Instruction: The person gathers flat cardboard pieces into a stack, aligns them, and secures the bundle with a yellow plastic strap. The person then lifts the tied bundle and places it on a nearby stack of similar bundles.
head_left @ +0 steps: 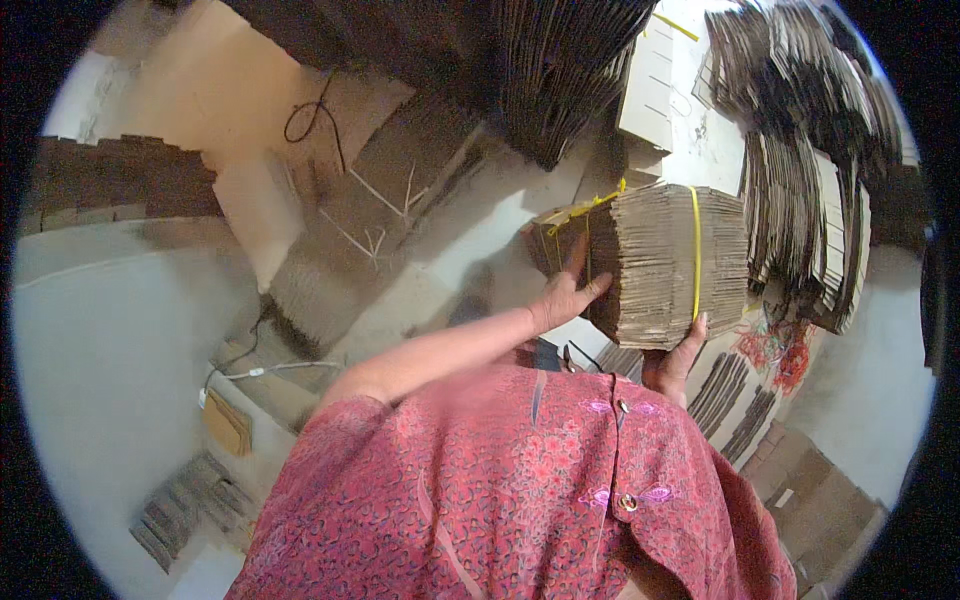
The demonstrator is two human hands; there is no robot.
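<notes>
A thick bundle of flat cardboard pieces (660, 265), bound with yellow strapping (697, 255), is in front of my chest. My left hand (572, 298) lies against the bundle's left side, its fingers spread and pointing away from me. At the near right corner my right hand (680, 367) has its thumb up on the bundle's face; its other fingers are hidden underneath, and it grips that lower edge. A second stretch of the yellow strap runs over the bundle's left end, near my left fingertips.
Tall stacks of cardboard (800, 190) stand to the right, with more at the far side (560, 70). A tangle of red string (780, 350) lies right of my right hand. Brown cardboard piles (110, 180) line the left, and a dark cord (320, 115) lies at the far left.
</notes>
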